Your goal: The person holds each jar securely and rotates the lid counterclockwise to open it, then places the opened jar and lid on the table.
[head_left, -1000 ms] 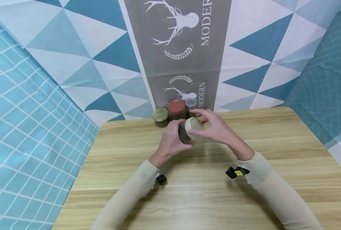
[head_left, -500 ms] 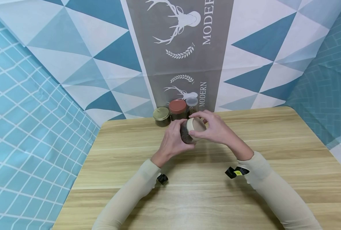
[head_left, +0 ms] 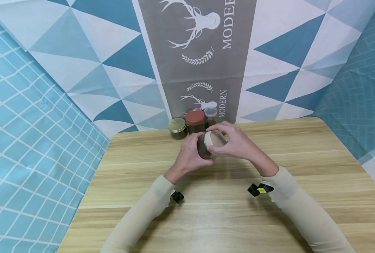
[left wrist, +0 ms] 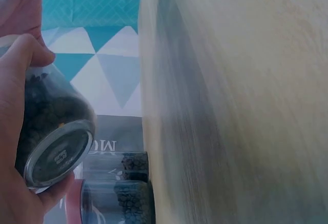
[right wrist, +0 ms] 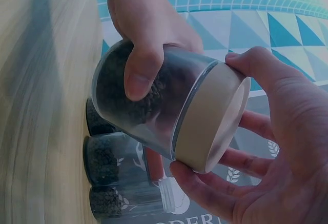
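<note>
Cream lid (right wrist: 205,119), wood-grained tabletop (head_left: 219,218)

In front of the red-lidded jar (head_left: 195,123), a cream-lidded jar (head_left: 210,144) is held tilted — body (head_left: 202,147) by the left hand (head_left: 190,154), lid (head_left: 217,139) by the right hand (head_left: 237,141). The red-lidded jar is flanked by a gold-lidded jar (head_left: 178,129) and a grey-lidded jar (head_left: 211,117).

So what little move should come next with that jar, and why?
Perhaps a small twist of the beige lid with the right grip, since it clasps that lid while the left grip holds the glass jar, and the lid sits on the jar.
</note>
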`<state>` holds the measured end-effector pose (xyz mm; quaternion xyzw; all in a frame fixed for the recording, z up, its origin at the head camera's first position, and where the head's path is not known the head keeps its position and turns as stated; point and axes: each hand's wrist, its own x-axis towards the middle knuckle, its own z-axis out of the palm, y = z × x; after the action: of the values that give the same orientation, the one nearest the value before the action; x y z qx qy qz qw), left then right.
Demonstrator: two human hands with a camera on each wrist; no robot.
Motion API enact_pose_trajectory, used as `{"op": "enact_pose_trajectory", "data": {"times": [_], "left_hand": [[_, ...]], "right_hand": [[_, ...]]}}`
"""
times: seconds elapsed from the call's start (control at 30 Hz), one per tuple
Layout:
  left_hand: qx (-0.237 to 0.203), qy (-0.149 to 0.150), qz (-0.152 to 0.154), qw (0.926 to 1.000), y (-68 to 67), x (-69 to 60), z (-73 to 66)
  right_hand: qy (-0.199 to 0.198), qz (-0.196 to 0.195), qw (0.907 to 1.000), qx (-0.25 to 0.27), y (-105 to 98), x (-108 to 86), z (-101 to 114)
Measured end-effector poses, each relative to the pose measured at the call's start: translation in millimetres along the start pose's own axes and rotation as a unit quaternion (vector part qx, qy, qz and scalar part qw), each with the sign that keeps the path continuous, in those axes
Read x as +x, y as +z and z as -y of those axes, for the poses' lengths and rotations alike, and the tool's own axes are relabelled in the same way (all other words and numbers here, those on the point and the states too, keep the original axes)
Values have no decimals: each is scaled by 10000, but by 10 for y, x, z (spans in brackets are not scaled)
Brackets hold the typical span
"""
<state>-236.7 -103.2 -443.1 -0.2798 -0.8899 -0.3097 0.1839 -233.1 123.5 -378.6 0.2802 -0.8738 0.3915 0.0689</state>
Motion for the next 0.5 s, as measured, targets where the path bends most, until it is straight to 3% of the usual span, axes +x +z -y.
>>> {"op": "enact_pose_trajectory", "data": {"times": [0.23, 0.5], "left_hand": [[-437, -188, 471, 9978, -29, -12, 57], [-877, -304, 1010, 9905, -75, -19, 78]], "right_hand": [[-362, 200, 9991, 6, -14, -24, 0], [-1148, 538, 9919, -106, -62, -34, -15]]}}
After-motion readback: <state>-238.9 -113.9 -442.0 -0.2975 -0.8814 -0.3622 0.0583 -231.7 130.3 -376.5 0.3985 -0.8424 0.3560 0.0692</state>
